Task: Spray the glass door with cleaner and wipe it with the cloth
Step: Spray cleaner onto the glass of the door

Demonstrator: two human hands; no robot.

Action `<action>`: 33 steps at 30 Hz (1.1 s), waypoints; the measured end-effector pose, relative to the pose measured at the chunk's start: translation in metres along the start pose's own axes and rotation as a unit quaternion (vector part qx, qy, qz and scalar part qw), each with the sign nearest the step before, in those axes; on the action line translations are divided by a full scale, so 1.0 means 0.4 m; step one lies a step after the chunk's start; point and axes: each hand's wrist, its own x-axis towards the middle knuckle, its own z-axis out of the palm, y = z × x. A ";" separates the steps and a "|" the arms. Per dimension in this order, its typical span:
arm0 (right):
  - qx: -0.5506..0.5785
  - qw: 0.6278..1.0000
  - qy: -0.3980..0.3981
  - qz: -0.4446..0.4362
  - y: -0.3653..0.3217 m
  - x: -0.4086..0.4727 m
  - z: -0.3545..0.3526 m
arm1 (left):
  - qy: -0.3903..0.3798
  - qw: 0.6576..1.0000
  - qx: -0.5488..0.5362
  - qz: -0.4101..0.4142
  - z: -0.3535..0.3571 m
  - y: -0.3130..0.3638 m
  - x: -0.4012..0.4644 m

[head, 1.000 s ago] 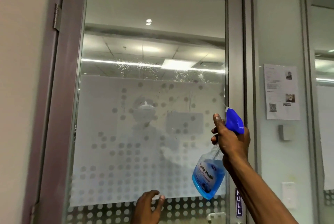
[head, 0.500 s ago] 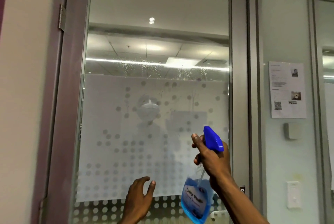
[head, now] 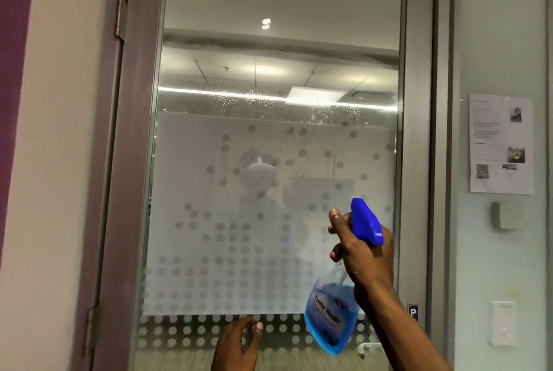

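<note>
Droplets (head: 263, 103) on frosted, dotted glass door (head: 275, 191)

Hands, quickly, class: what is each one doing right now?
Left hand: open, empty, fingers spread near the glass door.
Right hand: closed around the spray bottle.

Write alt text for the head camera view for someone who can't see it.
A right hand aims a blue spray bottle at a frosted, dotted glass door, droplets beaded near the top of the frosting. The empty left hand hovers low; no cloth is visible.
</note>
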 end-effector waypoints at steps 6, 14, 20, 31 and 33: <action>-0.022 0.991 -0.066 0.112 0.095 -0.107 0.012 | -0.030 1.000 0.000 -0.009 0.007 -0.013 -0.019; -0.037 0.987 -0.007 0.156 0.164 -0.184 0.007 | -0.046 0.999 0.006 -0.002 0.009 -0.028 -0.045; -0.065 0.986 0.072 0.135 0.188 -0.180 -0.042 | -0.042 0.999 -0.015 -0.004 -0.001 -0.045 -0.061; -0.055 0.987 0.005 0.154 0.215 -0.215 -0.044 | -0.062 0.998 -0.019 -0.021 0.055 -0.040 -0.120; -0.033 0.986 -0.024 0.159 0.204 -0.227 -0.035 | -0.055 0.998 -0.027 -0.028 0.066 -0.043 -0.133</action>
